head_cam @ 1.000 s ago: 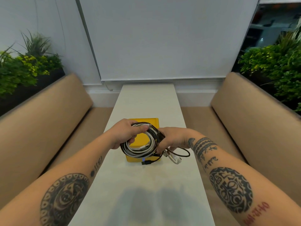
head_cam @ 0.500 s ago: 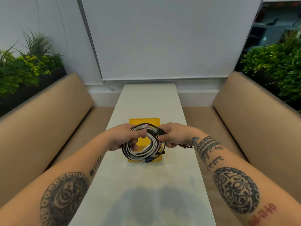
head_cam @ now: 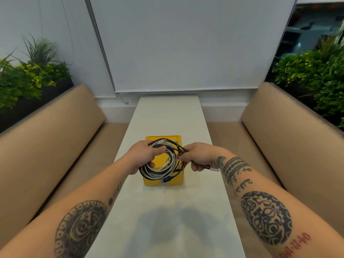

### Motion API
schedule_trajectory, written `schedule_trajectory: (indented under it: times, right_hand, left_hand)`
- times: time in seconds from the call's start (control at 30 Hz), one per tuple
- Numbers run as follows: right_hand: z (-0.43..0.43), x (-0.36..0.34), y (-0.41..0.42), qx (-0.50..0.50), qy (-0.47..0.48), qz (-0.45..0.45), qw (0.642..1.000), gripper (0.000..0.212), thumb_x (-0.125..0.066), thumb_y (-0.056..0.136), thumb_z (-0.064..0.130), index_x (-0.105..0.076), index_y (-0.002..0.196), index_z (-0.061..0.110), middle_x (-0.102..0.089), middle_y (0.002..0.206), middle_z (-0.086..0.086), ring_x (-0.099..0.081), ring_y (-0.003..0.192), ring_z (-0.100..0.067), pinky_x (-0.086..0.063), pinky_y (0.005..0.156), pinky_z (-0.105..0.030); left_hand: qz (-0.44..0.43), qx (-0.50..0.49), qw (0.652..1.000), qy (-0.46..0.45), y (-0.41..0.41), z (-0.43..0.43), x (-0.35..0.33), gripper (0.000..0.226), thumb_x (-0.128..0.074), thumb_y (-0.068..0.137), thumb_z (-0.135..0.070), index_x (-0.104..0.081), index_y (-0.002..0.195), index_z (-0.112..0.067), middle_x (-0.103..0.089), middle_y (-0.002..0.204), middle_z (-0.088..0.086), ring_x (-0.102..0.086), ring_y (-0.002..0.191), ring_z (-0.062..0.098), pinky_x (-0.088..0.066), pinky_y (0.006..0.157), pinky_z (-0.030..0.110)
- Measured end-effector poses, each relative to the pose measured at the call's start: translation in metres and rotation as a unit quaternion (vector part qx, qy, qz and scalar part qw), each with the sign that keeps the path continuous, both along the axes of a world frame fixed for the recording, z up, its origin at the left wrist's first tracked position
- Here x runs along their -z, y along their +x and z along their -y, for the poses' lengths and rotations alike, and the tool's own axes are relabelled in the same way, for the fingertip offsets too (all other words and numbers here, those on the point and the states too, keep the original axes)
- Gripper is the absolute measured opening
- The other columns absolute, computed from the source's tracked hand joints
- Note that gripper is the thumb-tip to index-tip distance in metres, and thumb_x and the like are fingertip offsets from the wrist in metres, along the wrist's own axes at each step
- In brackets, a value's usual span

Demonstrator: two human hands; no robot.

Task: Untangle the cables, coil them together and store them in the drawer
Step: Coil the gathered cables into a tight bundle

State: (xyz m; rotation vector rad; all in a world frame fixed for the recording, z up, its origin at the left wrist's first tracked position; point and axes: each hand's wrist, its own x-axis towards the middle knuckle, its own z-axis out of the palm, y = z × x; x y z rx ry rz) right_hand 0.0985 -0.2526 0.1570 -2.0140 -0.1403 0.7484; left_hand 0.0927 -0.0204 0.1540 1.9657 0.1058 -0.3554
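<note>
The left hand [head_cam: 142, 157] grips the left side of the coil of cables [head_cam: 155, 175], its thumb laid over the top of the loops and its fingers curled through the middle from below. The coil is a bundle of black and white strands wound into one ring. It is held over the yellow drawer [head_cam: 176, 181], which sits on the pale worktop [head_cam: 167, 112] about midway along it; I cannot tell whether the ring's lower edge touches the drawer. The drawer's yellow inside shows through the middle of the ring. A blue plug [head_cam: 165, 181] hangs from the bottom of the coil, in front of the drawer's near wall. The right hand [head_cam: 198, 155] holds the right side of the ring, its fingers closed on the black strands there. From under that hand a reddish cable end [head_cam: 205, 166] and a white plug [head_cam: 216, 170] stick out toward the wrist. Both forearms are bare and tattooed. A tan padded seat [head_cam: 55, 136] runs along the left of the worktop with green plants [head_cam: 31, 77] behind it. A white blind [head_cam: 186, 43] covers the far wall, and a matching seat [head_cam: 288, 131] and leafy shrubs [head_cam: 316, 75] stand on the right
</note>
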Motion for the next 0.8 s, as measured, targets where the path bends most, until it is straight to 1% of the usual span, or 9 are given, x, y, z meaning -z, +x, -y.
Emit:
schedule_trajectory:
  times: [0.13, 0.27, 0.37, 0.4, 0.47, 0.53, 0.6, 0.7, 0.8]
  right_hand:
    - [-0.002, 0.001, 0.000, 0.022, 0.003, -0.030, 0.999, 0.031, -0.061, 0.097, 0.021, -0.062, 0.114, -0.005, -0.077, 0.099, -0.013, -0.055, 0.058, -0.015, -0.035, 0.050, -0.027]
    - [0.003, -0.004, -0.004, 0.006, -0.025, -0.069, 0.997, 0.038, -0.070, 0.093, 0.035, -0.061, 0.117, 0.007, -0.074, 0.095, -0.008, -0.060, 0.063, -0.016, -0.042, 0.051, -0.024]
    - [0.003, -0.006, -0.007, -0.012, -0.067, -0.075, 0.995, 0.037, -0.066, 0.094, 0.040, -0.062, 0.117, 0.011, -0.072, 0.092, -0.007, -0.063, 0.063, -0.017, -0.052, 0.057, -0.027]
    - [0.002, -0.006, -0.007, -0.012, -0.075, -0.072, 0.994, 0.035, -0.064, 0.095, 0.040, -0.063, 0.114, 0.011, -0.071, 0.088, -0.006, -0.063, 0.062, -0.017, -0.052, 0.057, -0.027]
    - [0.003, -0.006, -0.007, -0.006, -0.072, -0.068, 0.995, 0.030, -0.061, 0.097, 0.036, -0.067, 0.106, 0.008, -0.065, 0.073, -0.002, -0.056, 0.055, -0.015, -0.046, 0.051, -0.025]
    - [0.006, -0.005, -0.007, 0.003, -0.042, -0.086, 0.995, 0.028, -0.059, 0.099, 0.033, -0.068, 0.102, 0.007, -0.057, 0.064, 0.001, -0.045, 0.048, -0.012, -0.035, 0.045, -0.023]
    - [0.007, -0.004, -0.006, 0.022, -0.005, -0.116, 0.993, 0.027, -0.060, 0.100, 0.034, -0.068, 0.100, 0.009, -0.053, 0.062, 0.003, -0.038, 0.046, -0.010, -0.030, 0.042, -0.021]
    - [0.002, -0.005, -0.006, 0.105, 0.069, -0.163, 0.979, 0.023, -0.060, 0.100, 0.032, -0.065, 0.092, 0.012, -0.053, 0.061, 0.004, -0.044, 0.046, -0.006, -0.036, 0.039, -0.017]
    - [-0.011, -0.008, -0.007, 0.171, 0.147, -0.183, 0.957, 0.023, -0.055, 0.103, 0.030, -0.061, 0.089, 0.012, -0.057, 0.061, 0.004, -0.052, 0.047, -0.006, -0.042, 0.040, -0.016]
  left_hand:
    - [0.018, -0.007, 0.999, 0.027, -0.003, 0.003, 0.000, 0.026, -0.073, 0.088, -0.046, -0.071, 0.101, -0.024, -0.052, 0.074, 0.003, -0.056, 0.051, 0.018, -0.040, 0.047, 0.021]
    - [0.024, -0.014, 0.999, 0.041, -0.005, -0.001, 0.000, 0.023, -0.071, 0.089, -0.048, -0.072, 0.099, -0.026, -0.055, 0.077, 0.003, -0.058, 0.050, 0.016, -0.041, 0.050, 0.024]
    - [0.027, -0.022, 0.998, 0.051, -0.006, -0.005, 0.003, 0.022, -0.070, 0.090, -0.048, -0.072, 0.099, -0.028, -0.059, 0.080, 0.000, -0.058, 0.048, 0.014, -0.043, 0.055, 0.026]
    - [0.027, -0.026, 0.998, 0.049, -0.007, -0.005, 0.005, 0.021, -0.070, 0.090, -0.047, -0.072, 0.099, -0.029, -0.060, 0.081, 0.000, -0.058, 0.047, 0.013, -0.043, 0.056, 0.027]
    - [0.026, -0.033, 0.998, 0.041, -0.007, -0.006, 0.007, 0.021, -0.071, 0.089, -0.047, -0.072, 0.099, -0.029, -0.061, 0.083, 0.000, -0.058, 0.047, 0.013, -0.043, 0.055, 0.026]
    - [0.024, -0.033, 0.998, 0.040, -0.008, -0.006, 0.008, 0.022, -0.071, 0.089, -0.047, -0.072, 0.100, -0.029, -0.061, 0.084, -0.001, -0.057, 0.047, 0.013, -0.043, 0.054, 0.025]
    - [0.021, -0.033, 0.998, 0.040, -0.008, -0.006, 0.008, 0.024, -0.071, 0.089, -0.048, -0.072, 0.103, -0.028, -0.060, 0.085, -0.001, -0.057, 0.047, 0.012, -0.042, 0.051, 0.024]
    - [0.029, -0.047, 0.998, 0.029, -0.008, -0.004, 0.010, 0.023, -0.070, 0.090, -0.047, -0.072, 0.105, -0.028, -0.059, 0.083, -0.004, -0.058, 0.048, 0.013, -0.041, 0.049, 0.023]
    - [0.041, -0.080, 0.996, 0.005, -0.007, -0.001, 0.015, 0.017, -0.070, 0.091, -0.045, -0.071, 0.101, -0.032, -0.060, 0.084, -0.006, -0.062, 0.051, 0.016, -0.045, 0.054, 0.026]
